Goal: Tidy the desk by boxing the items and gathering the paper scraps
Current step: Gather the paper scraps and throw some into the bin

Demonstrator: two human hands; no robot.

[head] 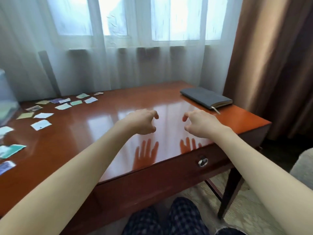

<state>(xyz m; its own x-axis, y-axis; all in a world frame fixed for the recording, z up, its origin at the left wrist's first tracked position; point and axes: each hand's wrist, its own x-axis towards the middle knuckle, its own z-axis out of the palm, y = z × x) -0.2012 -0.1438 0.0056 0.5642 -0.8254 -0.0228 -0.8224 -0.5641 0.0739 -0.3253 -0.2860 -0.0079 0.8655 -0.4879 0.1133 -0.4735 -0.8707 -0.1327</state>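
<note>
Two bare forearms reach forward over the glossy wooden desk (81, 138), palms down. The left hand (141, 122) and the right hand (200, 123) hover side by side above its near middle, a gap of bare wood between them. Each hand is loosely open, its fingers drooping in a soft curl toward the surface with the thumbs pointing inward, and neither holds or touches anything. Beneath them the polish shows two dark hand shapes with spread fingers near the front edge. Many paper scraps (41, 125) lie loose and flat across the left part of the desk, well apart from both hands. They are small, roughly cut squares in white, pale green, blue and purple, mostly separate, and those at the left edge are blurred. At the far left edge stands a pale translucent container (6, 100), too blurred to tell what it holds. A grey notebook (205, 97) lies closed at the far right corner, a ribbon marker trailing from its near end. A round metal drawer knob (202, 162) sits on the desk front below the right hand. Sheer white curtains (118, 65) hang behind the desk, and a brown drape (271, 65) hangs at the right.
</note>
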